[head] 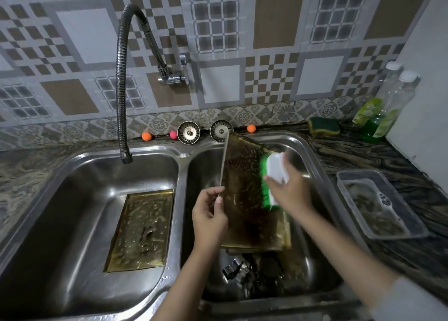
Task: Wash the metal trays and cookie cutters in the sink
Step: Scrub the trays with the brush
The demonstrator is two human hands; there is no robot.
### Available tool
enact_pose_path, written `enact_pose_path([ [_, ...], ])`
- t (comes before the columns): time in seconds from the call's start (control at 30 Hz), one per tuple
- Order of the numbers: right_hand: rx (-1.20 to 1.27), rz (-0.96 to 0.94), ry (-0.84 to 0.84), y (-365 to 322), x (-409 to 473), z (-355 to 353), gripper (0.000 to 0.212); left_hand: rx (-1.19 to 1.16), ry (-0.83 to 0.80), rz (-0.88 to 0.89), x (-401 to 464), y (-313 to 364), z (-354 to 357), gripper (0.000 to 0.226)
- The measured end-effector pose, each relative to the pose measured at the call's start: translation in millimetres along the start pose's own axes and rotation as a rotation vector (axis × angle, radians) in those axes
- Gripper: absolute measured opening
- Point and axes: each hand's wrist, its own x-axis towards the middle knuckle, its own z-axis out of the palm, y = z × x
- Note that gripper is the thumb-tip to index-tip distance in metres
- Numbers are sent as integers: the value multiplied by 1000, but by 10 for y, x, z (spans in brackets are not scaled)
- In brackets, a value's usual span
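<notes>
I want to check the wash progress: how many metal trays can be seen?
2. One tray lies flat in the left basin; the other tray is held tilted in the right basin. More may be hidden beneath it.

The right hand (288, 189) and the white-backed green brush (271, 180) it grips are smeared by motion, so the finger positions cannot be made out. The brush and hand cover the right edge of the upright tray (244, 192); its lower end hides further trays (287, 228) stacked behind it, how many cannot be told. Below, a dark heap of small metal pieces (244, 272) on the right basin's floor is too dim to identify. Both forearms run out of the bottom edge. The labels on the bottles (388, 107) are unreadable. The contents of the clear tub (378, 204) on the table are murky.
</notes>
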Motion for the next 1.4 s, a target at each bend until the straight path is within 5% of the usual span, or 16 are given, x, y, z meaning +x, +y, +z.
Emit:
enact_pose_path([
  [0.13,66,-164,-109,132,-664,142,82,10,83,18,178,20,-98,34],
  [0.37,73,9,210,71,130,-57,76,41,-79,130,18,115,11,30],
  [0.57,46,-167,1,308,-771,252,82,33,34,98,185,65,-139,28],
  [0.7,108,-24,119,58,-198,66,79,-27,-42,40,5,30,4,31],
  [0.93,-31,-350,-141,-175,-740,219,82,-197,-16,-93,79,-27,18,29],
  [1.1,-5,-151,39,-284,-133,144,76,-195,-83,-101,-10,-18,61,29],
  [1.27,-83,-361,-180,-237,-797,364,76,-287,23,-246,93,-142,15,24],
  [1.4,-54,-129,-2,-77,-341,273,73,-265,25,-207,9,-130,13,27],
])
